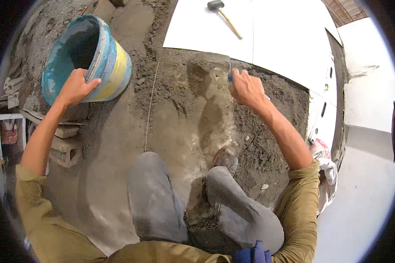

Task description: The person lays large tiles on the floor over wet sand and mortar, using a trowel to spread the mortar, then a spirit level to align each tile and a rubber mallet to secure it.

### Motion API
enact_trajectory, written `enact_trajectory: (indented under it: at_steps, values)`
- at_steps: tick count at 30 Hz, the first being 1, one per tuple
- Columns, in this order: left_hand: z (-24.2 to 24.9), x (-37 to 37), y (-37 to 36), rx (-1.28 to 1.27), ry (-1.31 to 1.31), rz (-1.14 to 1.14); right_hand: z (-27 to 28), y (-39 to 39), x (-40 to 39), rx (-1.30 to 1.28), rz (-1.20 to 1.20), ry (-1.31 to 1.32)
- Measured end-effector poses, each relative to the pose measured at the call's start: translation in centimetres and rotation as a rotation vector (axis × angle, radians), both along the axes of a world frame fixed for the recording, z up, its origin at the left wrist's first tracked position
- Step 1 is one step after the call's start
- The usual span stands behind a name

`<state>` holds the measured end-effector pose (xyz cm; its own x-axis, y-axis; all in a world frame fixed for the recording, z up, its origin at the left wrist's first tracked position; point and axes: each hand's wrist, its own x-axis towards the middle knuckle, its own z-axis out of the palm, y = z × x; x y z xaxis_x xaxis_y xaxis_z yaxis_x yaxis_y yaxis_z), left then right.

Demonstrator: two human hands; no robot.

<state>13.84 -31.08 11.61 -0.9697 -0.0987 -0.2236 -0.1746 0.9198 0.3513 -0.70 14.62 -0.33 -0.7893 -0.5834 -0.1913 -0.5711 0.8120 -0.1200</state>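
Bucket (120, 72) tilting at far left, a worker's left hand (77, 87) is grasping its rim while the right hand (249, 89) is clenching a trowel (216, 57) by the white tiles' (202, 28) near edge, where a low, flat blade would likely spare them.

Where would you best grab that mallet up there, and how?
Probably by the pale handle, near its free end, reaching from the person's side: it lies on the white tile, that end toward them, the black head farther away.
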Motion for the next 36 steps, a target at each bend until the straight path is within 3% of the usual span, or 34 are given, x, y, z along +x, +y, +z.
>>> enact_trajectory:
  at_steps: [8,11,16,22,28,31,36]
  values:
    - [0.1,0.1,0.0,0.033,0.021,0.021,-0.8,-8.2,-1.9,-0.04,0.182,0.096]
    - [0.6,0.1,0.0,-0.063,-0.066,0.061,-1.0,-10.4,-1.9,-0.034,0.22,0.097]
    - [-0.2,0.2,-0.7,0.044,-0.026,0.042,-2.1,-12.6,-2.3,0.021,0.216,0.13]
    - [-0.5,0.2,-1.3,-0.038,0.002,0.033,-2.9,-14.0,-2.2,0.108,0.221,0.147]
    - [-0.6,0.2,-1.9,0.001,-0.029,0.031,-3.0,-11.1,-2.8,0.09,0.262,0.177]
    - [-1.0,0.5,-1.7,0.067,0.018,0.054,-1.9,-9.5,-3.5,0.267,0.221,0.081]
    - [-0.6,0.4,-1.8,0.078,-0.039,0.05,-2.4,-5.4,-4.4,0.219,0.235,0.137]
